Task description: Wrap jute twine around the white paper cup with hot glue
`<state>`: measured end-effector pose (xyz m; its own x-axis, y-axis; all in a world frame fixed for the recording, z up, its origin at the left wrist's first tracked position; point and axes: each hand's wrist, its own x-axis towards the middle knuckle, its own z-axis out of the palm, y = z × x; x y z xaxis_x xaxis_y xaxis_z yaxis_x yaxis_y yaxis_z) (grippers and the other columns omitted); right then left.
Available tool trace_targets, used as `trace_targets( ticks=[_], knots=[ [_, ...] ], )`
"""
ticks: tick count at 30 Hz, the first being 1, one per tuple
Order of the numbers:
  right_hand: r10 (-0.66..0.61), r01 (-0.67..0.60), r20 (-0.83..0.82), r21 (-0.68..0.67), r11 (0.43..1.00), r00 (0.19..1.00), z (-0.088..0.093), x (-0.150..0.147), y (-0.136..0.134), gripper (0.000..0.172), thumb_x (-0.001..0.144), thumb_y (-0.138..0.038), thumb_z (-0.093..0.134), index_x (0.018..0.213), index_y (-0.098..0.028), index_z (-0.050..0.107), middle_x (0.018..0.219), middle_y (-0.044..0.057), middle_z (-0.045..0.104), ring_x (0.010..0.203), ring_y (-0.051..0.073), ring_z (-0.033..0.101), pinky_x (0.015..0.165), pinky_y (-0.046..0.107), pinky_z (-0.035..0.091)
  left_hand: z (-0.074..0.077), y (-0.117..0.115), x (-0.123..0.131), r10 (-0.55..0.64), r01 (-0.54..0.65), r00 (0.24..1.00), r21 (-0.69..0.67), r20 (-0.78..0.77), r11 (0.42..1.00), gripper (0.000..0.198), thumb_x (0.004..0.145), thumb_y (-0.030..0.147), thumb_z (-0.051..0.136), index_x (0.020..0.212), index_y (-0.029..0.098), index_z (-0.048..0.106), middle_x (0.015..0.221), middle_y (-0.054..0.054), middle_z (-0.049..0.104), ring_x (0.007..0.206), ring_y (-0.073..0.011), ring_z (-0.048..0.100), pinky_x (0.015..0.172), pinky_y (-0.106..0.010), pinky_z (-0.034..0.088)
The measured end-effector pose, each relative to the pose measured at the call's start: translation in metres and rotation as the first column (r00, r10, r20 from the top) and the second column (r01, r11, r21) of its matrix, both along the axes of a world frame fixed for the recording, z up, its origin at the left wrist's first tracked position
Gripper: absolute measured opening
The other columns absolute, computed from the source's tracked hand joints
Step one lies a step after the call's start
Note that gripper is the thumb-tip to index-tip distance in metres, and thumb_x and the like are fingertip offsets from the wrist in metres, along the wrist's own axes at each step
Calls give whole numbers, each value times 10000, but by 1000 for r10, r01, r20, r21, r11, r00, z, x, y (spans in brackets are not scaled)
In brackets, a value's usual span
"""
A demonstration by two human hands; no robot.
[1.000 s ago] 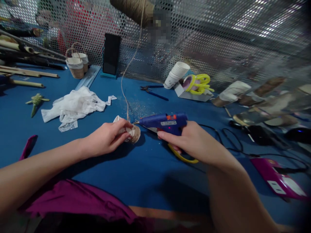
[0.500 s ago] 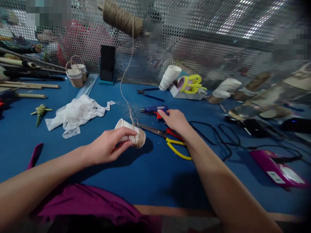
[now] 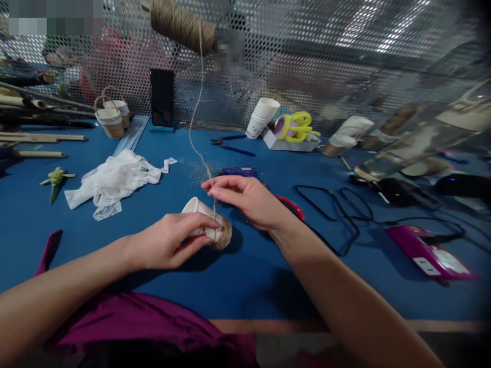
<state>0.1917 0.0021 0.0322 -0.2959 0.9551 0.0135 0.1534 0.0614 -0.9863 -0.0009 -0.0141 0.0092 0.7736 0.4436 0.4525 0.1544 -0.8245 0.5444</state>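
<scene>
My left hand (image 3: 172,244) is closed around a white paper cup (image 3: 196,208) lying on its side on the blue table (image 3: 245,276); the cup's base end is wrapped in brown twine. My right hand (image 3: 245,197) pinches the twine strand (image 3: 195,117) just above the cup. That strand runs up to a twine spool (image 3: 180,23) hanging on the mesh wall. The blue glue gun (image 3: 236,171) lies on the table behind my right hand, partly hidden. Scissors with red and yellow handles (image 3: 291,205) peek out beside my right wrist.
A crumpled white plastic bag (image 3: 111,180) lies at left. Small twine-wrapped baskets (image 3: 109,120), a black phone (image 3: 161,97), stacked paper cups (image 3: 263,116), pliers (image 3: 230,143), black cables (image 3: 345,204) and a magenta device (image 3: 433,253) surround the work spot. Bamboo sticks (image 3: 38,138) lie far left.
My right hand held the glue gun at the cup, then set it down farther back, and now has come back and pinched the twine above the cup. My left hand kept holding the cup.
</scene>
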Motion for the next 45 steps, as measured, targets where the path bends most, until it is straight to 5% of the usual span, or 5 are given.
trace_targets(
  ticks=[5, 11, 20, 28, 45],
  knots=[
    [-314, 316, -110, 3, 949, 943, 1, 22, 9, 114, 712, -282, 621, 690, -170, 619, 731, 1, 627, 636, 80, 538, 566, 206, 413, 3, 0, -1, 84, -85, 996, -179, -15, 980, 184, 862, 184, 453, 1038, 153, 499, 930, -59, 668, 647, -92, 627, 540, -180, 462],
    [-581, 495, 332, 312, 811, 743, 1, 43, 15, 118, 714, -282, 607, 720, -168, 575, 591, -13, 564, 490, 87, 468, 494, 238, 380, 4, -1, 0, 117, -111, 993, -280, 5, 954, 165, 869, 220, 460, 1009, 147, 508, 785, -17, 658, 468, -49, 501, 448, -161, 374],
    [150, -114, 198, -184, 976, 969, 4, 6, -16, 485, 832, -556, 403, 774, -169, 690, 841, 46, 686, 799, 148, 594, 726, 279, 445, 2, -2, -1, 41, -43, 999, -126, -17, 991, 188, 855, 167, 463, 1041, 159, 487, 872, -46, 674, 729, -117, 642, 622, -194, 477],
    [-132, 42, -262, -323, 945, 956, -10, -9, -16, 154, 621, -288, 728, 710, -184, 658, 793, -6, 639, 730, 109, 569, 719, 269, 453, 4, -2, 0, 67, -70, 997, -137, -28, 988, 185, 847, 152, 468, 1030, 151, 488, 848, -42, 658, 655, -107, 609, 573, -198, 451],
    [-277, 280, -146, -1, 960, 950, -5, -1, -18, 170, 613, -340, 747, 656, -201, 659, 689, -19, 631, 689, 111, 554, 720, 275, 439, -1, 3, 0, 185, -138, 982, -525, 38, 840, 263, 874, 307, 479, 1099, 174, 460, 775, -3, 553, 556, -79, 475, 507, -184, 392]
  ],
)
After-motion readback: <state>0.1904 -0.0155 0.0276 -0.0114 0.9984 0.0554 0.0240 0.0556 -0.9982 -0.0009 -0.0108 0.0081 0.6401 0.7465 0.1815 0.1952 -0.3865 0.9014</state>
